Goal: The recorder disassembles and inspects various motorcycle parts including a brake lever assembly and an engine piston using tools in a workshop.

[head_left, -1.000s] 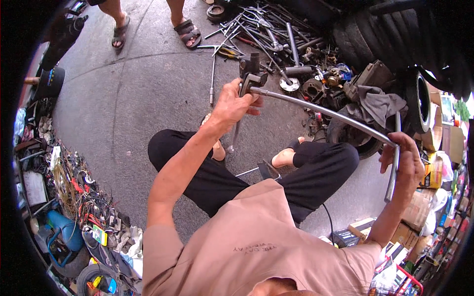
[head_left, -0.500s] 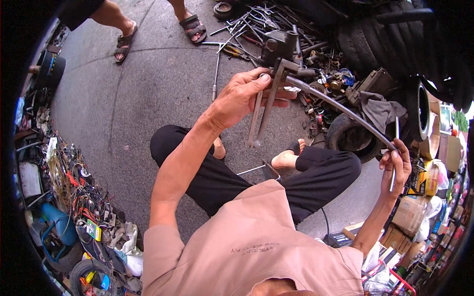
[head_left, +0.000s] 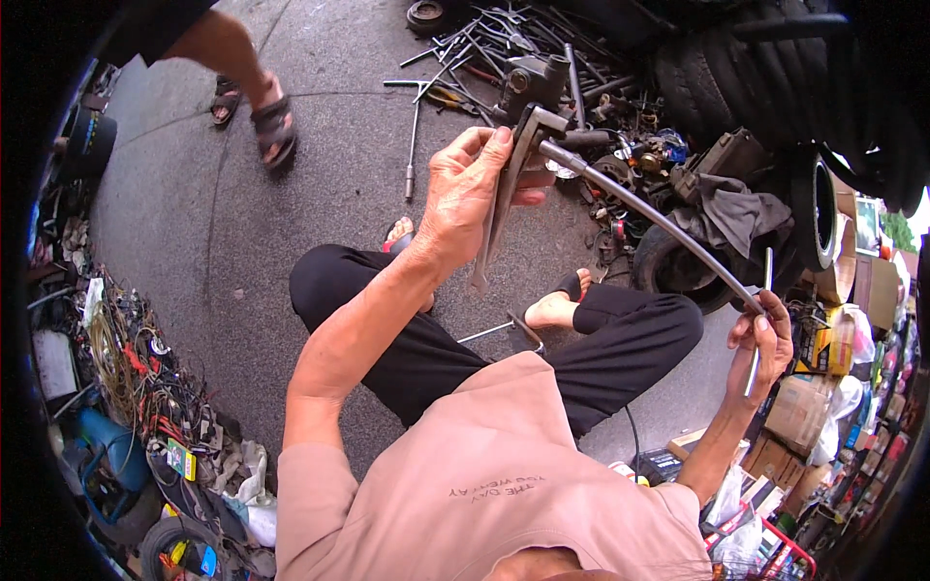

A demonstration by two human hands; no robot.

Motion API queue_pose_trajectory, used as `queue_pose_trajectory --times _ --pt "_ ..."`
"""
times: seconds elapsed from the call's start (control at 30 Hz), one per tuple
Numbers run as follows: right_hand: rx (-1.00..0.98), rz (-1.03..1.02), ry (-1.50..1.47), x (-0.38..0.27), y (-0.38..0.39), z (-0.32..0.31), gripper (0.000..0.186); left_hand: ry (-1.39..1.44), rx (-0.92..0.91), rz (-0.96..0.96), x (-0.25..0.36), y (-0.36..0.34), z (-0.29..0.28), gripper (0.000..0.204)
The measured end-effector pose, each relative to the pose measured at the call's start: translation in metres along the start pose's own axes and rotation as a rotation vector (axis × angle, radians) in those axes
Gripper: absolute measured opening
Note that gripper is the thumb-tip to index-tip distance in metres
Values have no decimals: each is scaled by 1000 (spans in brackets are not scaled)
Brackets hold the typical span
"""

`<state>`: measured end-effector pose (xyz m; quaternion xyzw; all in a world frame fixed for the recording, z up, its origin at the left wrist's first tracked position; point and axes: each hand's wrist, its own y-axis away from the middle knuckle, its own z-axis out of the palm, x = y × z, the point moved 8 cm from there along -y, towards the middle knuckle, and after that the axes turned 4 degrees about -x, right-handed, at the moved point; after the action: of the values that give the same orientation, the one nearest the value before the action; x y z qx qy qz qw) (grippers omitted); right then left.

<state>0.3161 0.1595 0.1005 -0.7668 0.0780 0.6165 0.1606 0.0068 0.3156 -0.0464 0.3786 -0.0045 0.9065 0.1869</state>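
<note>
Dark metal bracket [head_left: 523,136], held aloft; blocky head uppermost, long narrow legs slanting down toward lower left. T-handle wrench [head_left: 668,219], bare grey steel; long shaft sloping down rightward to near-upright crossbar; upper end at bracket, contact unclear.

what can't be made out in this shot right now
All in the head view:
- Left hand: some fingers partly hidden behind the metal bracket.
- T-handle wrench: where shaft meets crossbar, partly covered by the right hand.
- Other person: upper body cut off by the top edge.
- Parts heap: many pieces too small to identify.
</note>
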Motion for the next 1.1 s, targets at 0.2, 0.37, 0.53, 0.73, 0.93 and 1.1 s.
queue_pose_trajectory --times 0.2,0.37,0.53,0.73,0.93,1.1 --pt "16 -59 60 -12 1 9 33 -156 12 76 12 1 -3 29" --pt "27 -105 72 -23 4 9 36 -309 -13 105 16 4 0 30" --pt "109 -199 166 -45 15 15 38 -547 -105 136 20 6 9 34" --pt "253 -107 177 -49 28 29 55 -814 47 350 17 12 9 32" --pt "167 152 -41 -21 35 36 50 -1101 165 516 31 14 4 30" --pt "-11 512 -531 -2 43 56 43 -1308 173 604 38 19 13 36"
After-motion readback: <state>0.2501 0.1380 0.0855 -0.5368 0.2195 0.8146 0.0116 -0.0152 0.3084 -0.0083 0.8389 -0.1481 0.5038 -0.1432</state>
